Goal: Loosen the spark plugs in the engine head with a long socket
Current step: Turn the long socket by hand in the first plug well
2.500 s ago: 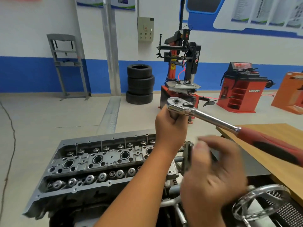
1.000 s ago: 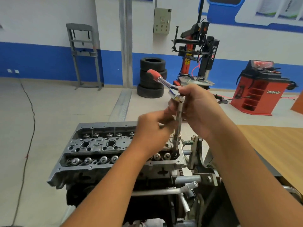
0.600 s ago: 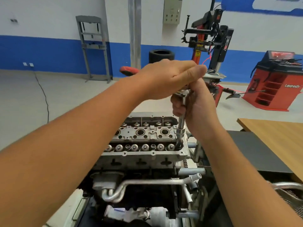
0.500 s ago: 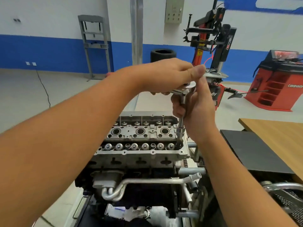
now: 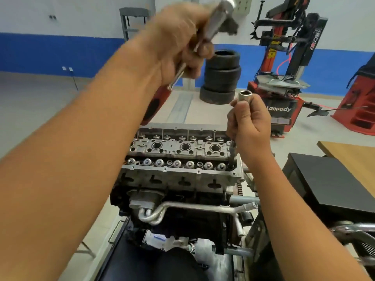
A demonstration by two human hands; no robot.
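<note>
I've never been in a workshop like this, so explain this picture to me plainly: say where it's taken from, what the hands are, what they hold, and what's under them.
The picture comes from a camera worn on a person's head, looking down at their own two bare hands. No robot is involved. Below them sits an engine head with its round spark plug wells showing. The right hand grips a long socket, a metal tube standing upright with its lower end at the head's right end. The left hand is raised and blurred, holding a ratchet wrench, apart from the socket. Behind stand stacked tyres and red garage machines.
</note>
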